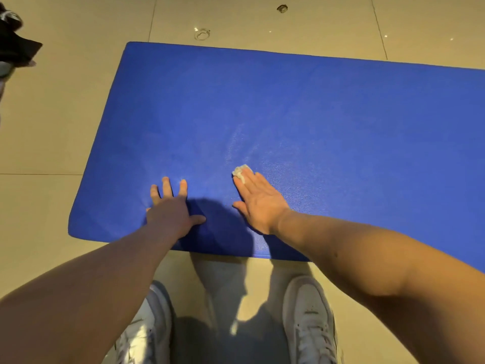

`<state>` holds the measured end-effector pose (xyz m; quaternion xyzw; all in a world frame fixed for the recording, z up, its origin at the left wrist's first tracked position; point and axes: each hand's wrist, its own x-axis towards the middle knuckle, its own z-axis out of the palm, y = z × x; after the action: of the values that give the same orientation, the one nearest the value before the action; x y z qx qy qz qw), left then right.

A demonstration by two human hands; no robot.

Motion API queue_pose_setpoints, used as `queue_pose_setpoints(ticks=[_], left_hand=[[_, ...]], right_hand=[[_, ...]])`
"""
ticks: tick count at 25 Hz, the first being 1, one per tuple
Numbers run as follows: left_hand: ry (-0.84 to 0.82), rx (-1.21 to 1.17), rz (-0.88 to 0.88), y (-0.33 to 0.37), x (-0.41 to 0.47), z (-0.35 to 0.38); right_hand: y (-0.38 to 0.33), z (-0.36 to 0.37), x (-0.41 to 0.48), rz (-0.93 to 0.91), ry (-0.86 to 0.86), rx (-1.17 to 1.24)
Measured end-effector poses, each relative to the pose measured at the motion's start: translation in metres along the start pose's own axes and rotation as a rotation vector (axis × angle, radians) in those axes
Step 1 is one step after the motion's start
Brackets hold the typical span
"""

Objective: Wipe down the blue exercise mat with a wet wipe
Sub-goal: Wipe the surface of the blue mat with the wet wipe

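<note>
Near the front edge of the blue rectangular foam exercise mat (288, 114) lie the left hand (170, 210) and, rightward, the right hand (261, 203), its fingertips atop a crumpled white wet wipe (241, 170); white sneakers (309, 319) stand before the mat.

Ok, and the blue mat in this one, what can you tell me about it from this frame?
The blue mat is a flat foam-like sheet with a fine pebbled texture and rounded corners. It lies unrolled on the tiled floor, and its right end runs out of frame. A paler, streaky sheen shows near its middle, just beyond the wipe. The left hand presses flat near the close edge, fingers spread. The right hand, laid flat, pins the small crumpled white wipe against it.
</note>
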<state>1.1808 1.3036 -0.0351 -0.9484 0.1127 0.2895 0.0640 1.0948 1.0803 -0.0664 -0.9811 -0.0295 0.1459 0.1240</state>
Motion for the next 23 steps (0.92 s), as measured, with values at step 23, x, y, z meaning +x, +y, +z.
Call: queue_pose_setpoints(ticks=[23], left_hand=[[0.019, -0.031, 0.038, 0.017, -0.032, 0.009]], right_hand=[[0.049, -0.013, -0.073, 0.215, 0.029, -0.129]])
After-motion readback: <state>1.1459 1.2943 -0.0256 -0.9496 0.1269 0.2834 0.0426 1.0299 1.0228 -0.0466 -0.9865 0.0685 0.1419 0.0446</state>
